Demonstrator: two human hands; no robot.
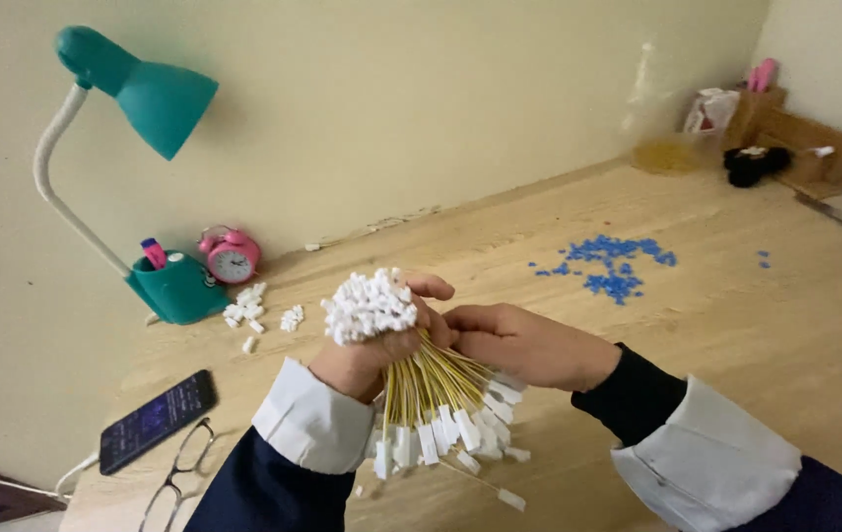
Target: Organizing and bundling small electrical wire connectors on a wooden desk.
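My left hand (367, 357) grips a thick bundle of yellow wires (431, 379) just below its top end, where white plastic connectors (370, 303) cluster together. The lower wire ends carry flat white tags (450, 433) that fan out over the wooden desk (716, 335). My right hand (529, 345) rests against the right side of the bundle, fingers touching the wires beside my left hand. Both sleeves are dark with white cuffs.
A teal desk lamp (150, 108) with a pen-holder base (176, 286) and a pink alarm clock (231, 256) stand at the wall. Loose white connectors (253, 310) lie near them. Blue small parts (613, 264) are scattered to the right. A phone (158, 420) and glasses (179, 473) lie at left; boxes (785, 138) sit far right.
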